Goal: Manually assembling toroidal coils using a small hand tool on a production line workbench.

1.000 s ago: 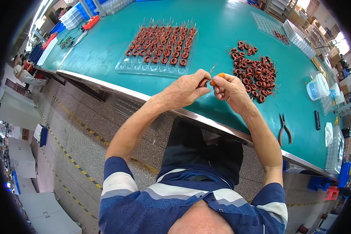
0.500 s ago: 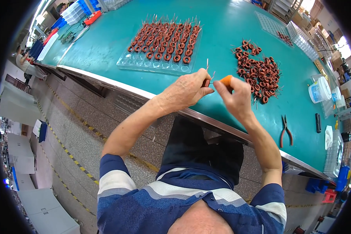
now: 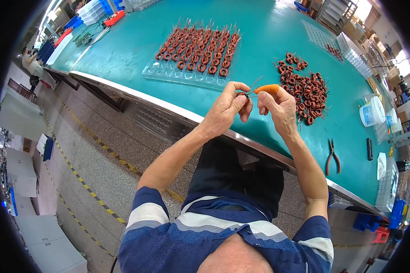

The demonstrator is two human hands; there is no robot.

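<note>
My left hand (image 3: 225,111) is closed, with a small copper-wire ring coil (image 3: 244,96) pinched between thumb and fingers above the table's near edge. Thin wire leads stick out from the coil, two of them slanting up and away. Close by on the right, my right hand (image 3: 281,111) wears an orange finger cot (image 3: 267,89) on its index finger. Its thumb and index finger are pinched at the end of a lead pointing right. Beyond my hands, a clear plastic tray (image 3: 156,71) carries rows of similar coils (image 3: 197,50). A loose heap of coils (image 3: 309,93) lies to the right.
Red-handled pliers (image 3: 333,159) and a black tool (image 3: 370,146) lie on the green table (image 3: 259,50) at right. Farther right stand a white tub (image 3: 372,109) and a wire basket (image 3: 387,186). Another clear tray (image 3: 319,36) sits at the far right. A person (image 3: 31,63) is far left.
My left hand has turned, so the coil's ring now shows and its leads lean to the right. My right hand has shifted slightly right, its finger cot now pointing left.
</note>
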